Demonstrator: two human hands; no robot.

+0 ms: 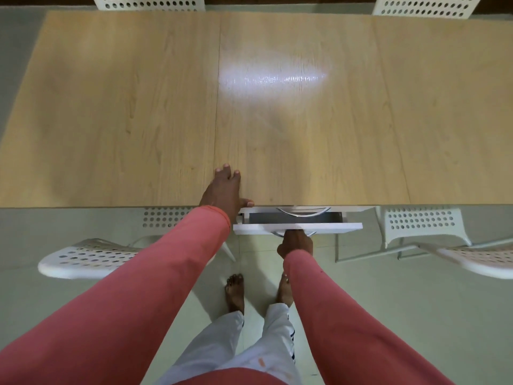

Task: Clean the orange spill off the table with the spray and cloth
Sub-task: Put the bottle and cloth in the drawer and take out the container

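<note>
A light wooden table (138,107) fills the upper view, with a bright glare patch near its middle. No orange spill, spray bottle or cloth shows in the frame. My left hand (226,187) rests flat on the table's near edge, fingers straight, thumb along the rim. Under the edge a white drawer (298,227) stands a little way out, its dark inside partly visible. My right hand (295,243) grips the metal handle on the drawer's front, fingers curled round it.
White perforated chairs stand at the near left (88,257) and near right (424,229), and two more at the far side (147,2). My bare feet (235,295) are on the pale floor just below the drawer.
</note>
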